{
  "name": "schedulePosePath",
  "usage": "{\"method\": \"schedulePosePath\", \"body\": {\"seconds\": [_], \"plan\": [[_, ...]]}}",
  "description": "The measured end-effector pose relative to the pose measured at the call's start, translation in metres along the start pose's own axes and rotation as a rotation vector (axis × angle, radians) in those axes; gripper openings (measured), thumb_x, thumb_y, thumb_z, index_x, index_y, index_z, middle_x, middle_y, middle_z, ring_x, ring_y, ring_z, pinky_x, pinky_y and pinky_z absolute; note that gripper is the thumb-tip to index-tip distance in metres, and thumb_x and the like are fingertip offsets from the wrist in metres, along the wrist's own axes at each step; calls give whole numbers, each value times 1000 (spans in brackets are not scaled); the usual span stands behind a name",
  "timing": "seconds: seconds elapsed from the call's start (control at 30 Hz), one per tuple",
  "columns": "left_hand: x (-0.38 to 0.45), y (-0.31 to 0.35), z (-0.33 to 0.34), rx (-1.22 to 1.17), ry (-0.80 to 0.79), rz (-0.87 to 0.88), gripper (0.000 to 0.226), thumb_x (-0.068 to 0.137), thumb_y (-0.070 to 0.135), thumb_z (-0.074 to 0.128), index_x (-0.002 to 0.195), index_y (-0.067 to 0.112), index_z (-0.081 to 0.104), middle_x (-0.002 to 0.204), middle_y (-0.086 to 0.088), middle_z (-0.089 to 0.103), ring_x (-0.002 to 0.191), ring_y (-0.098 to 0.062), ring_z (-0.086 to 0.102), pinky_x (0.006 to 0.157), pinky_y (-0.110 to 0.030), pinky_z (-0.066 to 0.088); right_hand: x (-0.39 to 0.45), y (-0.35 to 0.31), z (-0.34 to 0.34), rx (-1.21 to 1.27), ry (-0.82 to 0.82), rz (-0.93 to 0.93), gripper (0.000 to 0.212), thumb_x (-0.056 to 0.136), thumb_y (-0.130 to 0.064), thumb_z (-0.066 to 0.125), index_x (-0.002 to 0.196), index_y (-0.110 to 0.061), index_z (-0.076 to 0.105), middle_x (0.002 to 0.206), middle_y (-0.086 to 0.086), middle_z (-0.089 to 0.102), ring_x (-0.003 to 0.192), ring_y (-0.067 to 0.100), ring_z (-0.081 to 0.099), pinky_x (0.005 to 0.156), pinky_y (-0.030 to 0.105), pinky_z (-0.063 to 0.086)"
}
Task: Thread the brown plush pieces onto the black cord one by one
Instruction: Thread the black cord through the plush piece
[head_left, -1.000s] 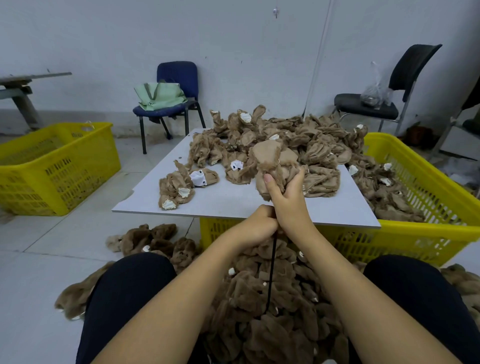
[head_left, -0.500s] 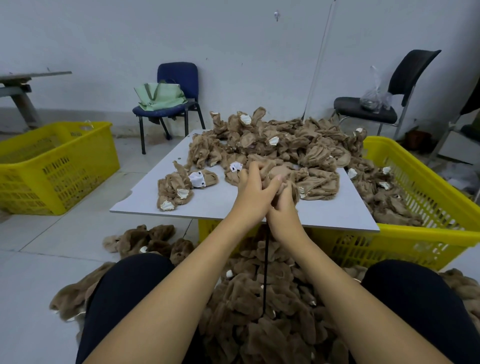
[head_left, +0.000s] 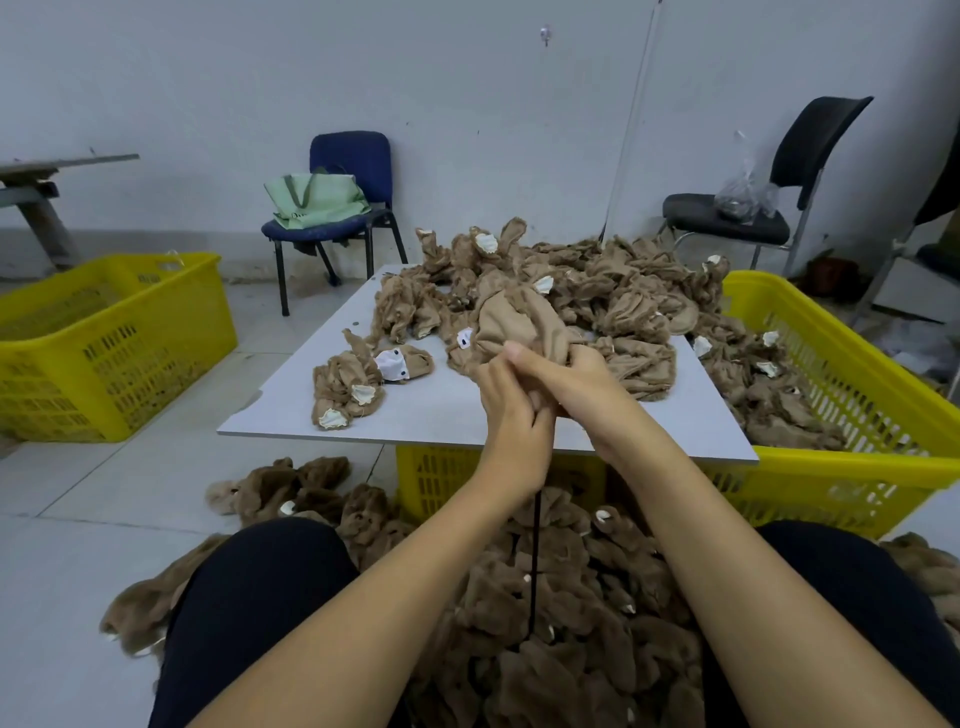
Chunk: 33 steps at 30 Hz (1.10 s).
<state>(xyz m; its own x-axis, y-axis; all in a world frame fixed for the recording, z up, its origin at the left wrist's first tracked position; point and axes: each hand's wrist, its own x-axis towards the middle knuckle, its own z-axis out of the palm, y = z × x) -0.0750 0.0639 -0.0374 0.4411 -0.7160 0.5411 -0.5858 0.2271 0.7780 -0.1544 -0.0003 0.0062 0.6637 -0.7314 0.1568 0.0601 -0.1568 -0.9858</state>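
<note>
Above the front edge of the grey board (head_left: 415, 415), both hands meet on one brown plush piece (head_left: 514, 322). My right hand (head_left: 582, 384) grips its lower end, thumb across the fabric. My left hand (head_left: 511, 426) sits just below, fingers curled round the top of the black cord (head_left: 535, 561). The cord hangs straight down into a mass of threaded brown plush pieces (head_left: 545, 623) between my knees. A loose heap of plush pieces (head_left: 597, 280) covers the far half of the board.
A yellow crate (head_left: 857, 410) under and right of the board holds more plush. Another yellow crate (head_left: 104, 343) stands at left. A blue chair with a green bag (head_left: 322, 200) and a black chair (head_left: 737, 213) stand by the wall.
My left hand dropped from covering the plush piece to just under it on the cord. The right hand lifted the piece, which now stands up above both hands.
</note>
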Motion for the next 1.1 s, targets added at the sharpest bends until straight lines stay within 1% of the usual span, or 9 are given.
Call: {"method": "schedulePosePath", "body": {"seconds": [0.1,0.2,0.3,0.43,0.53,0.63,0.83,0.97,1.1], "plan": [[-8,-7,4,86,-15,-40,33,97,19,46,126,17,31,118,-1,32,110,-22,38,97,-46,44,1,6,9,-68,125,-94,23,91,-35,75,78,-16,70,65,-5,69,69,8,69,65,21,52],[-13,-11,4,163,-64,-41,47,95,23,45,137,27,24,125,4,31,117,-15,33,107,-43,33,-2,18,12,-64,230,-117,34,92,-38,73,99,-6,63,84,7,68,77,18,67,70,33,57],[-8,-3,-3,173,-23,-33,41,85,23,38,126,30,37,114,20,21,112,-3,24,111,-44,24,-4,26,9,-27,287,-149,38,95,-37,70,110,-3,61,101,22,66,92,30,68,81,41,59],[8,13,-15,110,218,24,23,93,30,37,88,20,58,119,15,34,118,-2,32,111,-45,26,-8,32,11,-87,298,-207,30,95,-41,68,113,-17,63,101,3,71,91,13,71,72,28,59],[23,25,-21,158,264,100,27,95,38,52,94,12,61,119,5,47,117,-13,45,105,-48,36,-8,34,17,-109,316,-229,29,93,-43,67,107,-19,63,91,-1,73,81,9,72,61,22,56],[35,23,-20,351,120,195,24,96,27,61,116,14,62,131,0,49,124,-19,45,106,-45,37,-10,37,19,-105,341,-272,30,89,-43,65,108,-20,62,90,-6,73,79,9,72,60,26,58],[32,16,-19,105,-68,54,19,95,27,67,101,11,61,103,7,40,99,-1,44,85,-16,39,-16,47,23,-98,355,-259,36,90,-51,62,117,-31,50,103,-23,67,94,6,69,77,42,61],[26,19,-15,181,-46,95,25,88,27,73,94,17,51,104,2,41,103,-13,38,86,-22,37,-17,53,26,-227,355,-239,21,92,-54,50,107,-54,37,115,-24,59,116,4,52,110,53,36],[21,20,-17,160,-60,50,29,89,25,71,97,16,45,105,1,40,103,-15,38,87,-31,40,-16,57,22,-379,358,-169,37,80,-64,37,109,-43,27,119,-10,41,125,19,36,103,35,19]]}}
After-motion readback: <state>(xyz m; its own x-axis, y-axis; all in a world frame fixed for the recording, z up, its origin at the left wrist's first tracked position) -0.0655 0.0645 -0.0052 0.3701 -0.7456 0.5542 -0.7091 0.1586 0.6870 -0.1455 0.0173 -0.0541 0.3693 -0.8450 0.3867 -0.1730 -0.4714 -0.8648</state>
